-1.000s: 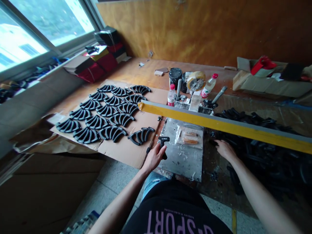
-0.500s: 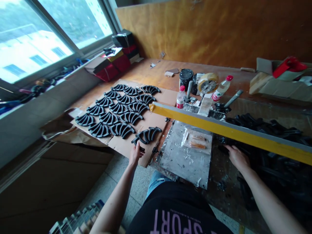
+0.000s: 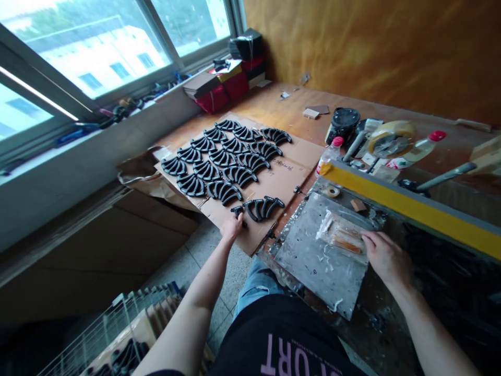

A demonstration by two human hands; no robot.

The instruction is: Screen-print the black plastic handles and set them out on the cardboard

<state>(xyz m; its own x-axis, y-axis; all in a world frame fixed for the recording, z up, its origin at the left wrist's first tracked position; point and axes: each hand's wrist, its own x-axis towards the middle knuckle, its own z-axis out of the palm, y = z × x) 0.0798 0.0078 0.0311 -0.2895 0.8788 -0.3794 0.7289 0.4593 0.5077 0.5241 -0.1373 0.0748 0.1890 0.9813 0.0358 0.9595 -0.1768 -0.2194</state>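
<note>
My left hand [image 3: 232, 227] is closed round a black curved handle-like piece [image 3: 237, 210], at the near edge of a cardboard sheet [image 3: 299, 156]. Just beyond it lies a short row of similar black pieces [image 3: 264, 209]. Farther off, several fan-shaped rows of black curved pieces [image 3: 225, 162] cover the cardboard. My right hand [image 3: 387, 258] is over the right edge of a grey, glue-spotted plate [image 3: 309, 261], thumb and fingers pinched together. What they hold, if anything, is hidden. Close to those fingertips, a wooden stick [image 3: 347, 245] lies on a clear plastic piece.
A yellow-and-grey bar [image 3: 407, 209] crosses above the bench on the right. Behind it stand red-capped bottles [image 3: 331, 151], a tape roll [image 3: 391, 138] and a dark tub [image 3: 342, 125]. Dark pieces [image 3: 442, 261] are heaped at right. A wire rack [image 3: 117, 329] stands low at left.
The view has swung right to left, so the bench sits farther right. My right hand has moved from the dark heap to the plate's edge. My left hand stays at the cardboard's near edge.
</note>
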